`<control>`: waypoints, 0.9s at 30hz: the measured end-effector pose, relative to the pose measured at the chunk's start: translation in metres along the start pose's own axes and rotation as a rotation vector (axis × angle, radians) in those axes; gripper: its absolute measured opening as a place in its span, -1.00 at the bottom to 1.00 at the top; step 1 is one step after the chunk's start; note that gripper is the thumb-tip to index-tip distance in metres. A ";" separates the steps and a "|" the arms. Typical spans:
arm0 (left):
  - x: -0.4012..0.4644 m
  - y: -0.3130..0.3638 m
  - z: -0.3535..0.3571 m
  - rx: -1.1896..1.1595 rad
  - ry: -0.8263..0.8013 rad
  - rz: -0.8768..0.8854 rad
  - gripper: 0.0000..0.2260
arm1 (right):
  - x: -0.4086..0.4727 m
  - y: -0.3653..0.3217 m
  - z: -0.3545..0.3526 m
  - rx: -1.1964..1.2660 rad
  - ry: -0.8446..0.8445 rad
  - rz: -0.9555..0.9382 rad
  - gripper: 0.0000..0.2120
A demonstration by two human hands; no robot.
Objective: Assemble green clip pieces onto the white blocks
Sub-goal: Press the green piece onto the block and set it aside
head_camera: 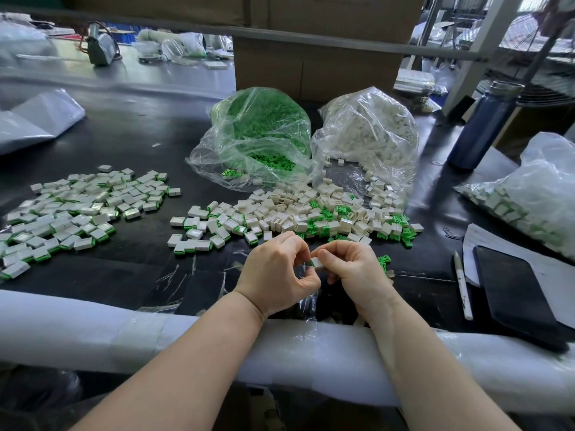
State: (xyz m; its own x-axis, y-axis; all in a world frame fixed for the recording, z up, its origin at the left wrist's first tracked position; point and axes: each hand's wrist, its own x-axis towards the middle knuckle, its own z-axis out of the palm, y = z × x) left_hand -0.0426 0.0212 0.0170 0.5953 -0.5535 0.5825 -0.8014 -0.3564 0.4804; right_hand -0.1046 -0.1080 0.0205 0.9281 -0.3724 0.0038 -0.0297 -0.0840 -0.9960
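Observation:
My left hand [280, 272] and my right hand [351, 269] meet over the black table near its front edge. Between their fingertips sits a small white block [318, 262] with a green clip edge showing at its left end; both hands pinch it. A few loose green clips [384, 263] lie just right of my right hand. A mixed heap of white blocks and green clips [311, 213] spreads behind the hands. At the left lies a pile of blocks with green clips fitted [71, 209]. Further back stand a clear bag of green clips [258, 135] and a clear bag of white blocks [370, 135].
A white padded roll [124, 334] runs along the table's front edge under my forearms. At the right lie a black phone [516, 297], a white pen [463, 287], paper and another bag of blocks [525, 194]. A dark blue bottle [485, 126] and a cardboard box [311, 66] stand behind.

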 end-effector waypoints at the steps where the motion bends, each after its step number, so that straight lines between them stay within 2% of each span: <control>1: 0.000 0.000 0.000 -0.001 0.001 -0.001 -0.91 | 0.000 0.000 0.000 -0.001 0.001 -0.002 -0.80; 9: 0.000 -0.001 0.000 -0.010 0.010 -0.011 -0.90 | 0.001 0.004 -0.001 0.028 -0.014 -0.024 -0.79; 13: 0.000 -0.005 0.001 -0.117 -0.004 -0.158 -0.93 | 0.001 0.005 -0.004 0.064 -0.078 -0.043 -0.92; 15: 0.001 -0.008 0.001 -0.203 -0.026 -0.269 -0.90 | 0.001 0.005 -0.005 0.049 -0.110 -0.066 -0.88; 18: 0.003 -0.011 -0.001 -0.368 -0.074 -0.375 -0.90 | 0.001 0.004 -0.002 0.000 -0.081 -0.088 -0.95; 22: 0.003 -0.012 -0.004 -0.498 -0.102 -0.390 -0.89 | 0.001 0.003 0.000 -0.005 -0.003 -0.057 -0.83; 27: 0.004 -0.009 -0.003 -0.580 -0.069 -0.378 -0.86 | 0.002 0.002 0.000 -0.029 0.002 -0.021 -0.77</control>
State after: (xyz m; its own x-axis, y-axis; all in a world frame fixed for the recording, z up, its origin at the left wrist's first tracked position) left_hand -0.0331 0.0243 0.0169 0.8069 -0.5243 0.2720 -0.3675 -0.0853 0.9261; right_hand -0.1028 -0.1085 0.0181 0.9279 -0.3720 0.0244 -0.0213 -0.1181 -0.9928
